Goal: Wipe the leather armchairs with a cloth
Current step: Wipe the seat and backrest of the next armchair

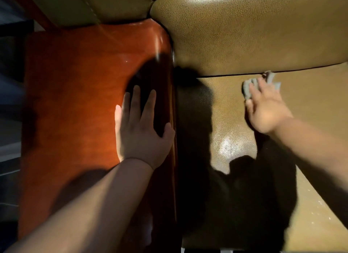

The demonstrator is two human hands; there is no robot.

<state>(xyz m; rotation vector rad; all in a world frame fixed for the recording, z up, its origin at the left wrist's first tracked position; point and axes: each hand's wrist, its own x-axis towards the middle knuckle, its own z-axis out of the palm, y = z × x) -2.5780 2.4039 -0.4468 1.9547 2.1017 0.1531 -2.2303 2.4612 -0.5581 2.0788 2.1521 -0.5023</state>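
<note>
Head view: left hand (pixel 140 132) lies flat, palm down, on the glossy orange-brown wooden armrest (pixel 75 105), fingers (pixel 134 102) straight and slightly spread, thumb at the armrest's right edge, holding nothing. Right hand (pixel 267 109) presses a grey cloth (pixel 247 89) onto the tan leather seat cushion (pixel 231 139), fingers extended over the cloth rather than curled round it; cloth bunches out past the fingertips to the left and top. Cloth sits at the back of the seat, just beside the seam where the seat meets the padded leather backrest (pixel 254 30). Both forearms are bare and reach in from the bottom of frame. Dark shadow covers the strip between armrest and seat and spreads over the seat's lower middle; a bright glare spot shows on the leather near the right wrist. Right hand and cloth are slightly blurred.
</note>
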